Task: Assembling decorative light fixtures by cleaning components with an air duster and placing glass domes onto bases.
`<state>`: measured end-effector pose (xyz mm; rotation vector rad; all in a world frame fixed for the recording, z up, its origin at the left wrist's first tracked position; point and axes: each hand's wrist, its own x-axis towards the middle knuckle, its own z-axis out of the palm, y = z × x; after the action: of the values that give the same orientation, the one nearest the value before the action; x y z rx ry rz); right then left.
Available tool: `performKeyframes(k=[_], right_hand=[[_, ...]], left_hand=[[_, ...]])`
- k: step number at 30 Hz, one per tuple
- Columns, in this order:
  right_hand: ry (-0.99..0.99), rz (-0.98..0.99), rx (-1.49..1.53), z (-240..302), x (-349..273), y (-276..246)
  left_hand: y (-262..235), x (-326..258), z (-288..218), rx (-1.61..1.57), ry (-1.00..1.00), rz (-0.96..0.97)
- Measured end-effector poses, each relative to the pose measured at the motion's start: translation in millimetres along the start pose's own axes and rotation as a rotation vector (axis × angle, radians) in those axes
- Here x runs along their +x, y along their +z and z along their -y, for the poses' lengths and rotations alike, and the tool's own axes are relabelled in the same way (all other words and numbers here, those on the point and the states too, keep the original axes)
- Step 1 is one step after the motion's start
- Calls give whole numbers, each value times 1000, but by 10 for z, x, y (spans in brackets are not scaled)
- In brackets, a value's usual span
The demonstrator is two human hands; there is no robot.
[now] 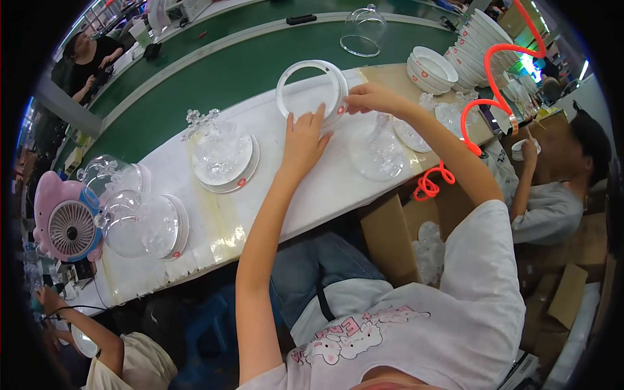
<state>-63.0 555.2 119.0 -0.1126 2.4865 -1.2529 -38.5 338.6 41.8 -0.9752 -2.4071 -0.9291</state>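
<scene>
A round white ring-shaped base (337, 73) sits on the white-topped bench in front of me, with a small red round sticker on its side. My left hand (304, 141) lies at its near edge, fingers stretched and spread over the rim. At the right side of the base, my right hand (376, 99) has thumb and fingertips pinched together beside the sticker. Whatever is between those fingertips is too small to make out. Just right of my left hand, a clear piece (380, 156) with clear ornaments lies on the bench.
White bases with clear ornaments (224, 159) stand left, near clear domes (123, 224) and a pink-and-blue fan (70, 227). Another dome (364, 32) is on the green belt (247, 49). White stacks (432, 68) and a coiled red hose (487, 65) are right. Co-workers sit on both sides.
</scene>
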Motion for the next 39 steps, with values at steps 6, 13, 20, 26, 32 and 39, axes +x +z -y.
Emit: performKeyframes(k=[6,13,20,26,32,39], right_hand=[[-176,167,-112,153,-682,-322],[-467,130,-482,21,-691,-196],[-296,-146,-317,513,-727,-436],[-453,-276,-378,708,-91,-65],[-498,-309,-592,685,183,233],[-631,-204,-656,727,320,258]], left_hand=[[-120,-104,107,-16,70,125],[-403,-398,135,-63,132,98],[-291,-519,114,-269,-177,-50],[-257,-505,157,-329,-217,-83],[-251,-465,140,-392,-245,-129],[-240,-507,197,-365,-272,-86]])
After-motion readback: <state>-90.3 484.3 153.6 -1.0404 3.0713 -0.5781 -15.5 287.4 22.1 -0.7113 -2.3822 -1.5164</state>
